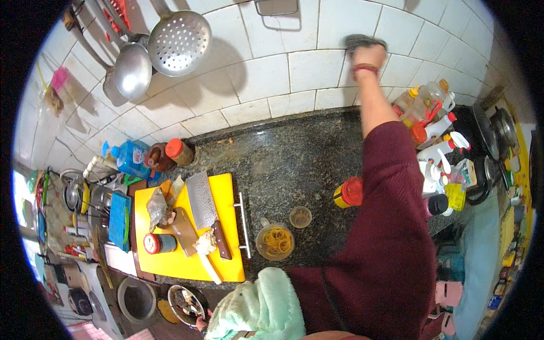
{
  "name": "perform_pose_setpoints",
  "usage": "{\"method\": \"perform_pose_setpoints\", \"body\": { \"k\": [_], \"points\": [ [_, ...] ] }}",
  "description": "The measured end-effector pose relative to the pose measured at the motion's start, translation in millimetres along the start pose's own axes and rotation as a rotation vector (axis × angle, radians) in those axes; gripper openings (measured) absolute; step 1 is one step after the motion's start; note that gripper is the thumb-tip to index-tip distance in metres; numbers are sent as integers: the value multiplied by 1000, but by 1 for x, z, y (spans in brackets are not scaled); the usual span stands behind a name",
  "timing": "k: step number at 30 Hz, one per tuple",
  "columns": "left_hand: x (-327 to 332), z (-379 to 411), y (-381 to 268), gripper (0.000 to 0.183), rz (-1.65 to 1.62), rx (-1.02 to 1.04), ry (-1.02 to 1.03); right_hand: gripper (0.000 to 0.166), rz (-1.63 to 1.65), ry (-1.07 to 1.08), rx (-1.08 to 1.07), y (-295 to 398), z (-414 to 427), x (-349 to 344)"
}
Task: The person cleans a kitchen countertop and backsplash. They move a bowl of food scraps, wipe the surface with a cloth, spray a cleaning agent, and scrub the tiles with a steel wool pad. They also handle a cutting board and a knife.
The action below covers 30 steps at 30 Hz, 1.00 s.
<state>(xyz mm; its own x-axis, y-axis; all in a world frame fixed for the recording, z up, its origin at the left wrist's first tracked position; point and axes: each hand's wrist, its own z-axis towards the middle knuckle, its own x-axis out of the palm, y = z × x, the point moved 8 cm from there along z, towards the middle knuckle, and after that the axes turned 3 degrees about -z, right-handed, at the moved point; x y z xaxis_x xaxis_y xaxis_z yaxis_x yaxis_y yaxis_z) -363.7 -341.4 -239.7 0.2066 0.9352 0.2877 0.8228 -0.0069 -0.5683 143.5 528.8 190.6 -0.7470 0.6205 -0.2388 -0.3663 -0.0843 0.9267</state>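
My right hand (369, 55), blurred and with a red band at the wrist, presses a dark grey rag or scouring pad (364, 41) against the white wall tiles (316, 68). Its arm reaches over the dark speckled countertop (272, 157). At the bottom edge, a partly hidden hand (202, 324) is at the rim of a bowl of scraps (185, 302). Mint green plush fabric (265, 301) covers what lies beside it, and I cannot tell whether this is my left hand. A red-lidded yellow jar (349, 192) stands near my right sleeve.
A yellow cutting board (146, 259) carries a cleaver (201, 199), a second knife (185, 231) and a jar (159, 243). Nearby are a cup of rubber bands (277, 242) and a small cup (300, 217). Bottles (437, 148) crowd the right; a skimmer (180, 42) and ladle (134, 70) hang upper left.
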Motion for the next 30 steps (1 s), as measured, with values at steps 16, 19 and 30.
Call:
{"method": "perform_pose_setpoints", "body": {
  "k": [16,19,30],
  "points": [
    [77,-53,25,29,-430,-84,-335,17,-353,135,-994,83,-200,182],
    [95,-57,25,27,-397,-87,-323,19,-496,443,-1138,86,-233,206],
    [71,-69,47,29,-491,75,-326,20,-560,355,-1368,143,-341,273]
  ]
}}
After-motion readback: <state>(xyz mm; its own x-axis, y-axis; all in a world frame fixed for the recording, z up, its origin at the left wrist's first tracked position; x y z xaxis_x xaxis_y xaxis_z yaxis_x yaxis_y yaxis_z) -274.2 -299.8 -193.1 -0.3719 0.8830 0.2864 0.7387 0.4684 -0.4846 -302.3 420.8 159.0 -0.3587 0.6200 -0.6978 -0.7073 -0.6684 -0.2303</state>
